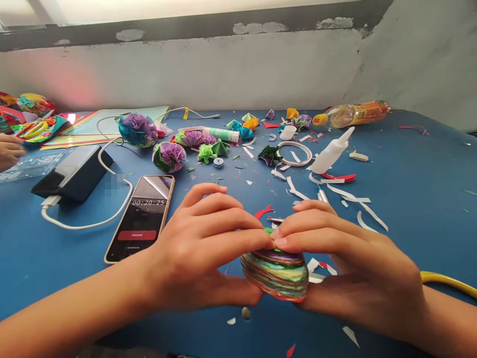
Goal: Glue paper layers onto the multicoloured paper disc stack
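Between my two hands is a thick stack of layered coloured paper [276, 273], its edges showing green, purple, yellow and dark stripes. My left hand [208, 243] grips its left side, index fingertip on top and thumb below. From the right, my right hand [350, 263] presses its fingertips on the top and its thumb at the lower right edge. The fingertips of both hands meet over the green top layer. Just beyond the hands lie a red paper scrap [264, 212] and a pen-like tool [322, 195], partly hidden by my right hand.
A phone [143, 219] showing a timer lies left, beside a black power bank [72, 174] with a white cable. Behind are folded paper balls [137, 130], a glue stick [221, 134], a white glue bottle [331, 151], a tape ring [296, 153] and a plastic bottle [359, 114]. Another person's hand [9, 151] shows far left.
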`<state>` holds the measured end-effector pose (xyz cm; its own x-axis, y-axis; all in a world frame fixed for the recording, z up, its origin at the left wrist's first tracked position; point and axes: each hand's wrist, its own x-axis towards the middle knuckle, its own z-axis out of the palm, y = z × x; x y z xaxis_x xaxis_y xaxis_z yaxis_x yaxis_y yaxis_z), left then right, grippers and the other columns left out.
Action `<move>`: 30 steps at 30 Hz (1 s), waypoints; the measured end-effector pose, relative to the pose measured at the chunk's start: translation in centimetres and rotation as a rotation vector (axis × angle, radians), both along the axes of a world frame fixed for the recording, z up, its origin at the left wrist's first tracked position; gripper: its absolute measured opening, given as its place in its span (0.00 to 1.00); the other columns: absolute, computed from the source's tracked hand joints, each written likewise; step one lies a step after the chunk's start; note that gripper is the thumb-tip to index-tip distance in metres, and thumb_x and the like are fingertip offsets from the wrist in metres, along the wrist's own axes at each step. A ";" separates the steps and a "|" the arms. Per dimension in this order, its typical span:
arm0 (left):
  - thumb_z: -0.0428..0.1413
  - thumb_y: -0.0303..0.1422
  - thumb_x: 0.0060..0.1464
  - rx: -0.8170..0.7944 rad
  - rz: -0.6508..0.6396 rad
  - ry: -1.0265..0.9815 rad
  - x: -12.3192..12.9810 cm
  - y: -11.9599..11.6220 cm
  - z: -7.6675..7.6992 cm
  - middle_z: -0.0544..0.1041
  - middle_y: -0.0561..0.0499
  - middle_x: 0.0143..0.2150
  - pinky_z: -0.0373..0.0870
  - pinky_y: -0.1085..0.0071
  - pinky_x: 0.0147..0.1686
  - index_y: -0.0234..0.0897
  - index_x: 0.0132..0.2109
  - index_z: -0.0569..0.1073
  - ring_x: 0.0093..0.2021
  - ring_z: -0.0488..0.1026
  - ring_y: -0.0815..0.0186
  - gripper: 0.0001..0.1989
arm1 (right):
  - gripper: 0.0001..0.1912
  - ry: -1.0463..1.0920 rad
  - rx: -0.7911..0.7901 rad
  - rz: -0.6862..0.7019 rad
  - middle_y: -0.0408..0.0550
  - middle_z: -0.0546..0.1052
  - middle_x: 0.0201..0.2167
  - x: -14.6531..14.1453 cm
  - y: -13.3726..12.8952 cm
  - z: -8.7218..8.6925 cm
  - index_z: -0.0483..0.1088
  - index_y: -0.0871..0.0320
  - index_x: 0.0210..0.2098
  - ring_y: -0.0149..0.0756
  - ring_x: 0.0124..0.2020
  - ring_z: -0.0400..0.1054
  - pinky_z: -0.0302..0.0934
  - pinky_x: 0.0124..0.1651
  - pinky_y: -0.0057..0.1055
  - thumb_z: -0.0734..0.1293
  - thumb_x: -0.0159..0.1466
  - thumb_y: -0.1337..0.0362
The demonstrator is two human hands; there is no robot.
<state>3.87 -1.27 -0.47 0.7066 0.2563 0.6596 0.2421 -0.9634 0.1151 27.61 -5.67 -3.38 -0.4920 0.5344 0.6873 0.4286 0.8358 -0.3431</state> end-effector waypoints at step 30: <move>0.71 0.37 0.49 -0.171 -0.047 -0.053 0.0 -0.1 -1.2 0.85 0.53 0.44 0.56 0.68 0.64 0.38 0.49 0.75 0.44 0.79 0.66 0.21 | 0.24 0.227 -0.233 0.024 0.47 0.75 0.47 -0.5 -1.1 -1.0 0.67 0.52 0.55 0.34 0.48 0.72 0.71 0.54 0.24 0.73 0.62 0.72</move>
